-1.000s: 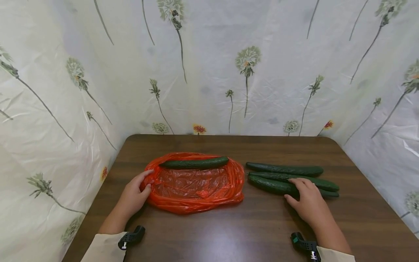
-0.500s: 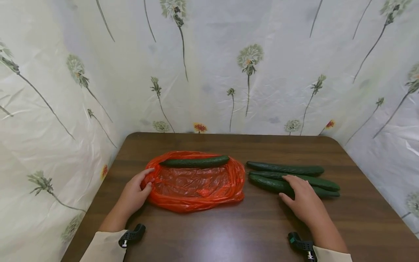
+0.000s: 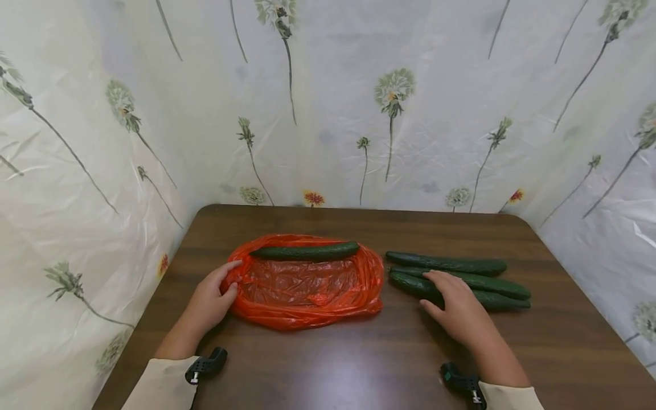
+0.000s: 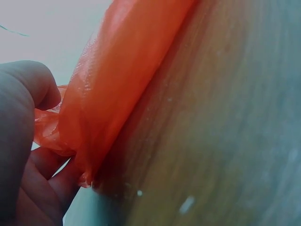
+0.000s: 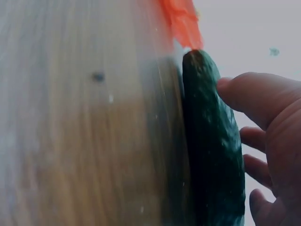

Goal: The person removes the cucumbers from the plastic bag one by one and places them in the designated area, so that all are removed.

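Note:
A red plastic bag (image 3: 302,320) lies spread on the table with its mouth facing up. One cucumber (image 3: 307,252) rests inside along its far side. My left hand (image 3: 207,299) holds the bag's left edge between thumb and fingers; the left wrist view shows the thin red film (image 4: 113,80) bunched there. To the right lie three more cucumbers: a back one (image 3: 446,263), a middle one (image 3: 492,283) and a front one (image 3: 410,285). Over the front two hovers or rests my right hand (image 3: 458,313), fingers extended. In the right wrist view the thumb is beside the front cucumber (image 5: 211,141).
The brown wooden table (image 3: 333,364) carries the bag and cucumbers. Behind and at both sides hangs a pale sheet (image 3: 328,102) printed with dandelions. A black wrist camera (image 3: 205,364) sits on my left wrist, another black camera (image 3: 461,381) on my right.
My right hand has slid left along the cucumbers toward their left ends. The left hand keeps its place at the bag's edge. The cucumbers and bag have not visibly moved.

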A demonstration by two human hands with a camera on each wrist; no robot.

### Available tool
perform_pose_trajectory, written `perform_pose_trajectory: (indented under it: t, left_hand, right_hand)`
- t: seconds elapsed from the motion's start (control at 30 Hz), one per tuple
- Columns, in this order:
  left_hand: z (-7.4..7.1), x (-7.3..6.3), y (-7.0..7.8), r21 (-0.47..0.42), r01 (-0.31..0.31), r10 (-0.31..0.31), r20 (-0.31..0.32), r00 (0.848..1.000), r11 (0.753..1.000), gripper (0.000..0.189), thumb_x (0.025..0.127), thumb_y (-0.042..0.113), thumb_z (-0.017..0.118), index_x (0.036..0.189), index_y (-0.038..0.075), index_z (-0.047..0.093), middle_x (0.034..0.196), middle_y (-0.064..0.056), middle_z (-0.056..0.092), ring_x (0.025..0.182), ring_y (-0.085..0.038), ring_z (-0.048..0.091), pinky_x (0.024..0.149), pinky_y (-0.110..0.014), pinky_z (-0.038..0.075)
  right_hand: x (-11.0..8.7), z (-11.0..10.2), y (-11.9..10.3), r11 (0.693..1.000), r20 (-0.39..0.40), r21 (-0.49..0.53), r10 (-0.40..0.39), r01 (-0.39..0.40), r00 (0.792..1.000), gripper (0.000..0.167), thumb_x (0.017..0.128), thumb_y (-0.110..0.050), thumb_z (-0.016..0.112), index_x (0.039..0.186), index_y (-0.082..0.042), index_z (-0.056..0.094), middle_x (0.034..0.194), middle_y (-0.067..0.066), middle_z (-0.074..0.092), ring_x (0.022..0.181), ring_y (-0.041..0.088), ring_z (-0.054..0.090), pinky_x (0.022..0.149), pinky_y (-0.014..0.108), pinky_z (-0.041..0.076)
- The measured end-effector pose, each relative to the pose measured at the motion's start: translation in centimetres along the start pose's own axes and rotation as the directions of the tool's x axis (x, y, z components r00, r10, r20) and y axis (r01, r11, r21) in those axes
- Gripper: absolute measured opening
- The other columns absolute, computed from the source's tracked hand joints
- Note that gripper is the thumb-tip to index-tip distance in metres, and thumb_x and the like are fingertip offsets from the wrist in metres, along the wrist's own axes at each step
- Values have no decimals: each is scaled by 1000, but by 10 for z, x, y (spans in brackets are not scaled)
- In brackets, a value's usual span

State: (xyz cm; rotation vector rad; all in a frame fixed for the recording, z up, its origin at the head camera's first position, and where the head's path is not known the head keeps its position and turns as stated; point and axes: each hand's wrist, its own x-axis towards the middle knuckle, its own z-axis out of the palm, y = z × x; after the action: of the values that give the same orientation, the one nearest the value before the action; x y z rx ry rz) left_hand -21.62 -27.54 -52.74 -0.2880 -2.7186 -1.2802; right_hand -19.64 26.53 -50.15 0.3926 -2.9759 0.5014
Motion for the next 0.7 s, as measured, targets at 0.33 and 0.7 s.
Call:
perform_pose_trajectory:
  t: [0.33,0.7]
  left_hand:
    - [0,-2,-1,12,10,-10,3,1000,1000,50,103,11,60,152,15,53,153,-17,53,143,-39,49,116,-62,40]
    - [-2,1,3,1,30,-30,13,999,1000,51,102,9,59,152,13,53,154,-19,52,142,-41,49,117,-63,39]
  right_hand:
    - [21,0,-22,997,5,27,-66,65,998,58,97,-28,75,149,-9,55,153,18,54,143,44,44,116,69,35]
    - [50,4,-40,990,21,43,-133,132,991,61,97,-29,76,151,-11,54,153,15,54,143,41,46,114,65,41]
